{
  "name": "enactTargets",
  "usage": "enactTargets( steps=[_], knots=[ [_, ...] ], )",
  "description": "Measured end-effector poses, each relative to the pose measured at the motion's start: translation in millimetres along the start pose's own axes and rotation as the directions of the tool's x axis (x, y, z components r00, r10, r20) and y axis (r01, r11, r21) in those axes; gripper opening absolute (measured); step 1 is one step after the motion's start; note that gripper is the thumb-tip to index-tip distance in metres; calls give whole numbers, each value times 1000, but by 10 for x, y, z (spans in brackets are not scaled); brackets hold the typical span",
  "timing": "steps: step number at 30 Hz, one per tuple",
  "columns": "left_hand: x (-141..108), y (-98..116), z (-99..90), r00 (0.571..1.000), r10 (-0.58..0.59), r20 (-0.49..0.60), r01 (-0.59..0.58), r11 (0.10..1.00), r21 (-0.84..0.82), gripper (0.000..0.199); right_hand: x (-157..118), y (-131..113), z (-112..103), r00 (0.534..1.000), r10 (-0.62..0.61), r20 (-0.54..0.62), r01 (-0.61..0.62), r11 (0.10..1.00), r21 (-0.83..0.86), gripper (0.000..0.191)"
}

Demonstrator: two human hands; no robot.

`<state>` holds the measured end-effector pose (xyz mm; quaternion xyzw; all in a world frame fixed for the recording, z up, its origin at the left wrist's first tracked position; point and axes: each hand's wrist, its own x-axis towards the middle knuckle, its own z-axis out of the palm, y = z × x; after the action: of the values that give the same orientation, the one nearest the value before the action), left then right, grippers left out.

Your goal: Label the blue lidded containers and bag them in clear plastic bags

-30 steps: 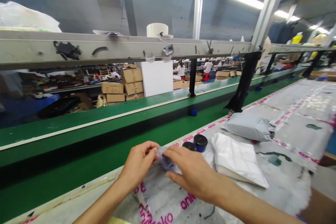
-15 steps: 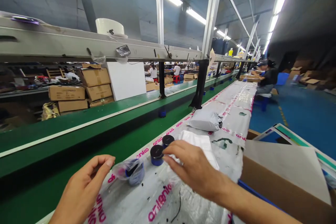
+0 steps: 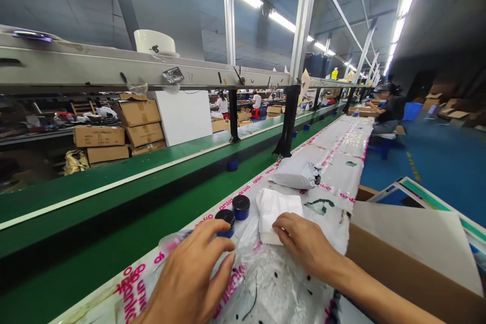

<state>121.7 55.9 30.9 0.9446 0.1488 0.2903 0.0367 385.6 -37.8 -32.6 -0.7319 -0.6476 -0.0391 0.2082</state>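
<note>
Green conveyor runs left of the plastic-covered table. Near, the left hand hangs wide, seemingly empty; the right hand's fingers meet the white stack, grip unclear. Beyond that lies a grey packet. Two blue jars left of the stack look lidded but unwrapped. Clear film farther left is partly hidden behind the left hand, its contents unreadable.

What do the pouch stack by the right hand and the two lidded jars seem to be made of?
White stack: probably thin plastic film, soft-looking and creased. Jars: perhaps plastic, blue-sided, with smooth black lids catching light.
</note>
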Motion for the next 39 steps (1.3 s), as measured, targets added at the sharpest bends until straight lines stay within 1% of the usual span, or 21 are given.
enactTargets(
  steps=[2,5,7,10,11,12,13,15,17,18,20,23,26,30,32,33,35,37,39],
  knots=[
    [18,39,59,999,13,48,-12,1000,-14,15,27,65,-16,998,58,-19,-56,995,83,20],
    [35,92,125,996,20,88,-17,999,-35,15,35,123,-17,996,88,-32,-84,991,99,18],
    [47,117,157,995,22,93,-17,998,-58,14,15,115,-4,998,23,-53,-18,996,87,15],
    [64,133,194,993,33,112,-24,997,-78,14,-22,62,41,987,-142,-74,142,990,-7,19],
    [67,133,204,992,35,119,-26,997,-78,14,-28,48,61,983,-167,-77,165,986,-29,19],
    [68,130,214,991,34,130,-24,997,-78,15,-29,40,80,983,-164,-81,162,986,-25,22],
    [66,124,224,990,32,138,-21,997,-79,15,-24,40,97,986,-139,-92,141,990,12,26],
    [52,106,247,987,24,157,-11,996,-85,15,0,66,116,994,-10,-106,30,982,185,25],
    [28,83,275,985,24,169,-8,995,-95,15,41,122,115,987,149,-64,-115,922,369,18],
    [15,72,290,984,28,177,-10,995,-100,15,65,155,109,977,211,-28,-179,884,433,16],
    [-7,56,320,980,29,199,-8,994,-109,16,112,222,92,958,284,37,-263,825,500,18],
    [-18,54,358,977,37,211,-7,990,-139,15,155,292,58,944,311,110,-315,753,578,28],
    [16,89,389,977,39,207,-3,986,-169,14,147,313,10,939,307,154,-332,691,642,36],
    [181,225,481,969,16,246,26,986,-166,17,102,291,-56,937,293,190,-339,637,693,40],
    [310,320,580,964,23,264,16,989,-144,27,89,276,-75,938,286,194,-335,615,713,37],
    [376,365,641,960,36,278,1,992,-130,36,84,272,-79,940,285,188,-330,616,715,36],
    [491,436,763,944,33,329,-5,996,-86,49,65,269,-76,950,277,145,-298,661,688,34],
    [557,466,859,924,-13,382,31,999,-40,49,24,277,-59,967,243,75,-236,750,617,31],
    [565,456,908,916,-63,397,74,997,-14,41,-36,288,-31,985,172,-18,-141,858,495,27]
  ],
)
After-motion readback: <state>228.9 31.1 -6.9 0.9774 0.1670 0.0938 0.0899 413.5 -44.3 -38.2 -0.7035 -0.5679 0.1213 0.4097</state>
